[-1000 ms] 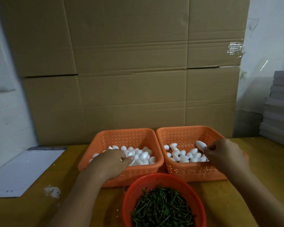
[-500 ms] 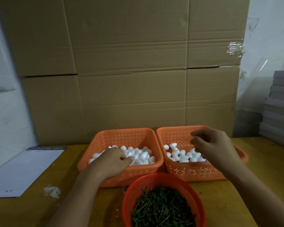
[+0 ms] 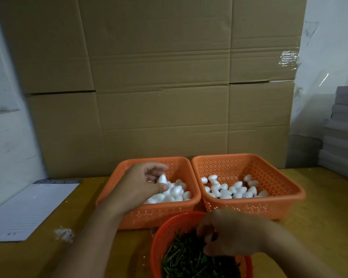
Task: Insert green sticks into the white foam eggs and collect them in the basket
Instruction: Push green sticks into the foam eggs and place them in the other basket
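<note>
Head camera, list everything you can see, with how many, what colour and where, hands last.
baskets: two, orange, side by side mid-table
bowl: one, red, round, nearest
eggs: many, white, in both baskets
sticks: many, green, in bowl
notepad: one, white, table left
crumbs: white patch by notepad
cardboard: brown, behind table
stack: grey, far right
left hand: holds an egg over left basket
right hand: curled over bowl

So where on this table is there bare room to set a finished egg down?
Bare wood lies right of the right basket, and on the left between the lined notepad and the left basket, apart from white crumbs. The middle is crowded: both baskets and the round stick basket sit close together under both hands.
</note>
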`<state>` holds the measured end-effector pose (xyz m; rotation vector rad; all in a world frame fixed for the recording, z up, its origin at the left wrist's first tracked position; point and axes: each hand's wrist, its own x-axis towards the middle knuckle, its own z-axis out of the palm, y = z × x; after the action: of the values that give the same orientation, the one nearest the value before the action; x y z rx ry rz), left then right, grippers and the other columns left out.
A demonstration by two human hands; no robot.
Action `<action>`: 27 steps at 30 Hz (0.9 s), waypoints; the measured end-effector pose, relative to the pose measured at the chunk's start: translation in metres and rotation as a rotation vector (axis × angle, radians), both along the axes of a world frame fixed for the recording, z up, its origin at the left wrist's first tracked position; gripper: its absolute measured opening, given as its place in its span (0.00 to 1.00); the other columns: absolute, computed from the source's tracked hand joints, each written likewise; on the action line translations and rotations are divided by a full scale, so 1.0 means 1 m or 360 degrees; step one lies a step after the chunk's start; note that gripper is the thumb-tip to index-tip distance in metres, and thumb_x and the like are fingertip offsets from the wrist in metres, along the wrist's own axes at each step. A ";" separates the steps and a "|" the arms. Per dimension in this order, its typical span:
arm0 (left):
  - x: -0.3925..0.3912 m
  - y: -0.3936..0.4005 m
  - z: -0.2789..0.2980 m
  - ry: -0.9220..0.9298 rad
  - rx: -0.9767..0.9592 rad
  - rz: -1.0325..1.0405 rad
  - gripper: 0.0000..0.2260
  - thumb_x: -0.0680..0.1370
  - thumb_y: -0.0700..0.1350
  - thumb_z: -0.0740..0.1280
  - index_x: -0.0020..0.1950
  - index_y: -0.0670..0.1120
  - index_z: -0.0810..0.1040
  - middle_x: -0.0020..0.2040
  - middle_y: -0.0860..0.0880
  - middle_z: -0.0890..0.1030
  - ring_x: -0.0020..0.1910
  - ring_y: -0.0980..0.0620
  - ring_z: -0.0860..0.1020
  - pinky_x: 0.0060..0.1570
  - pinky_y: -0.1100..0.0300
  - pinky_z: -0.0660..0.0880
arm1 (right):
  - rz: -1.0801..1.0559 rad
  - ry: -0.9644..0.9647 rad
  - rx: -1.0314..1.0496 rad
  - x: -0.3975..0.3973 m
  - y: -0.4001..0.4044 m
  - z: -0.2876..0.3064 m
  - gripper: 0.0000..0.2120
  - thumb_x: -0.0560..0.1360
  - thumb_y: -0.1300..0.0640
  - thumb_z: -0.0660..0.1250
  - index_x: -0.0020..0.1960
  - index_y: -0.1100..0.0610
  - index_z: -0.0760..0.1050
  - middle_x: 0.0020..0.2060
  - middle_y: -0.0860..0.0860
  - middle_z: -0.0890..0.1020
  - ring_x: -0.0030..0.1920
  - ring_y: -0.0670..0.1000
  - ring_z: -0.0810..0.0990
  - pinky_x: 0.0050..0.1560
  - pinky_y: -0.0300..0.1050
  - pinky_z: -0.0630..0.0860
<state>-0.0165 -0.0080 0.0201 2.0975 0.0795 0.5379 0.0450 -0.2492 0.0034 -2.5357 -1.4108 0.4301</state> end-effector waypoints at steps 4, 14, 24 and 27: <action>-0.010 -0.015 0.016 -0.0211 -0.0105 -0.0179 0.23 0.69 0.32 0.78 0.55 0.56 0.82 0.50 0.54 0.86 0.52 0.57 0.84 0.51 0.65 0.79 | 0.0057 -0.0060 -0.0001 -0.003 0.008 -0.010 0.19 0.74 0.47 0.70 0.64 0.46 0.76 0.53 0.41 0.81 0.51 0.41 0.79 0.51 0.38 0.76; -0.026 -0.036 0.032 -0.0467 -0.0287 -0.0478 0.23 0.70 0.27 0.73 0.49 0.55 0.87 0.51 0.52 0.87 0.55 0.54 0.84 0.50 0.66 0.79 | 0.0094 -0.0034 0.0012 0.001 0.008 -0.015 0.19 0.75 0.48 0.71 0.64 0.45 0.75 0.55 0.41 0.80 0.53 0.42 0.78 0.53 0.38 0.77; -0.026 -0.037 0.033 -0.0547 -0.0373 -0.0519 0.12 0.67 0.39 0.76 0.48 0.51 0.87 0.53 0.49 0.86 0.56 0.52 0.84 0.52 0.66 0.78 | 0.0086 -0.0022 0.0051 0.004 0.009 -0.018 0.20 0.74 0.48 0.72 0.65 0.44 0.75 0.54 0.40 0.80 0.50 0.40 0.78 0.48 0.34 0.74; -0.026 -0.037 0.035 -0.0475 -0.0507 -0.0528 0.13 0.72 0.45 0.74 0.55 0.56 0.85 0.55 0.49 0.86 0.54 0.50 0.85 0.49 0.65 0.79 | 0.0082 -0.0032 0.0054 0.004 0.009 -0.018 0.21 0.73 0.47 0.72 0.65 0.45 0.75 0.55 0.41 0.80 0.50 0.41 0.78 0.46 0.33 0.73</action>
<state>-0.0426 -0.0452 0.0546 1.6574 -0.3287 0.5861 0.0488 -0.2406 -0.0148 -2.4889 -1.4808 0.3870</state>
